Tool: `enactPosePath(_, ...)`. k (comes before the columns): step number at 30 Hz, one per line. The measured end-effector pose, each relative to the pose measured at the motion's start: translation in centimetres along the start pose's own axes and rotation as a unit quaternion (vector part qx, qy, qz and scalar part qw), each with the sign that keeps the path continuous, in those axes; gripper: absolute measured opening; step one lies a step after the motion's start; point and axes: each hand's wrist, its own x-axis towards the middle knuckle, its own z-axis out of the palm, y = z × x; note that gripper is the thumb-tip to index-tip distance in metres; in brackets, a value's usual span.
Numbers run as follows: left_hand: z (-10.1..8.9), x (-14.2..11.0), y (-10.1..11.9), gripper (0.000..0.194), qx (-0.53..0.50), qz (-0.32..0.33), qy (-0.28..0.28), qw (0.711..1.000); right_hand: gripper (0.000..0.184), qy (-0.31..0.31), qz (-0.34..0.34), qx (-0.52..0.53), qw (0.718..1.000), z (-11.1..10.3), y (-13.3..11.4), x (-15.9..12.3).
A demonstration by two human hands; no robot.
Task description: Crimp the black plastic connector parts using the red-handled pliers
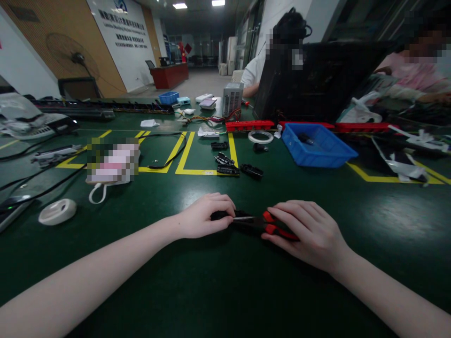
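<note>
My right hand (306,230) is closed round the red-and-black handles of a pair of pliers (262,223) low over the green table (225,281). The pliers' jaws point left and meet a small black part (220,215). My left hand (206,217) pinches that black part, fingers curled over it, so most of it is hidden. Both hands rest near the table's middle front.
Several small black parts (229,165) lie inside yellow floor-tape boxes beyond my hands. A blue bin (317,145) stands back right, a roll of white tape (57,211) at left, a tape ring (260,136) and red strips (250,125) farther back. Two people sit across the table.
</note>
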Motion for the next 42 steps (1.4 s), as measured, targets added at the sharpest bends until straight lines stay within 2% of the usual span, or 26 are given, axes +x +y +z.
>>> enactPosePath(12, -0.2, 0.0, 0.3, 0.022, -0.006, -0.012, -0.018, 1.000, 0.034, -0.006, 0.027, 0.041, 0.999, -0.1, 0.2, 0.1)
enactPosePath(20, -0.3, -0.1, -0.1, 0.020, -0.008, -0.003, -0.028, 1.000, 0.034, -0.011, 0.039, 0.057, 0.998, 0.0, 0.4, -0.1)
enactPosePath(28, -0.7, 0.0, -0.4, 0.018, -0.023, 0.002, -0.058, 0.998, 0.034, -0.042, 0.077, 0.128, 0.988, 0.2, 0.6, -0.5)
enactPosePath(33, -0.8, 0.1, -0.7, 0.018, -0.037, 0.002, -0.059, 0.998, 0.034, -0.030, 0.085, 0.122, 0.988, 0.2, 0.6, -0.5)
enactPosePath(42, -0.3, -0.3, -0.7, 0.015, 0.069, 0.030, -0.023, 0.997, 0.034, -0.016, 0.103, 0.117, 0.988, 0.2, 0.8, -0.6)
